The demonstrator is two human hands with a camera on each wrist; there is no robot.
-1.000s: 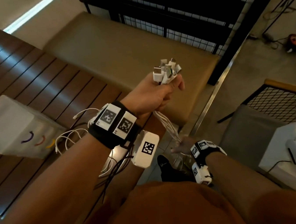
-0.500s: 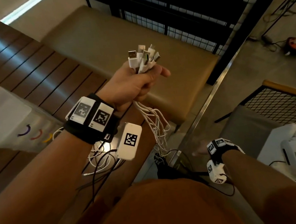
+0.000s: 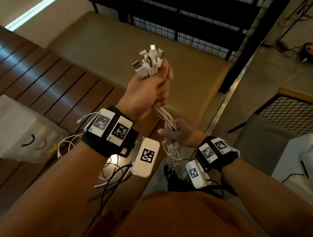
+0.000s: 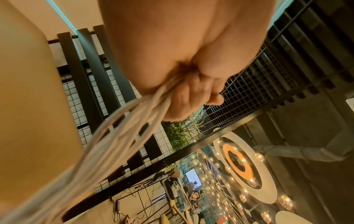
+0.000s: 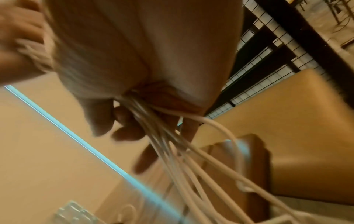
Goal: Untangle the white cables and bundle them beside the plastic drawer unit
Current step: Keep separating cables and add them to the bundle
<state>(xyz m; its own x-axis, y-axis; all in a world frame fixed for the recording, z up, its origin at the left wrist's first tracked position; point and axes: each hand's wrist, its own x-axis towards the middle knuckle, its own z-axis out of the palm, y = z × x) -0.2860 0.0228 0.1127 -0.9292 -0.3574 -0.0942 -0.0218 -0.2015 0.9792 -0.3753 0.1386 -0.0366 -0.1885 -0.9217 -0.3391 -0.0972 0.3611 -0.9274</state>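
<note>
White thin cables [image 3: 168, 120], plug ends gathered, are gripped in the left hand [image 3: 149, 92]; the right hand [image 3: 180, 135] curls around hanging strands. Combing seems underway; tangled tails, more cable by the translucent plastic drawer unit [image 3: 8, 130] on the wooden desk [image 3: 37, 76], and placement remain.

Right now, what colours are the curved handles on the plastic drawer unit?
Purple, red-orange and yellow, on the translucent white plastic drawer unit. They show best in the head view.

Right hand [image 5: 145, 84] closes its grip round white cables [image 5: 184, 163] fanning downward, picture blurred.
</note>
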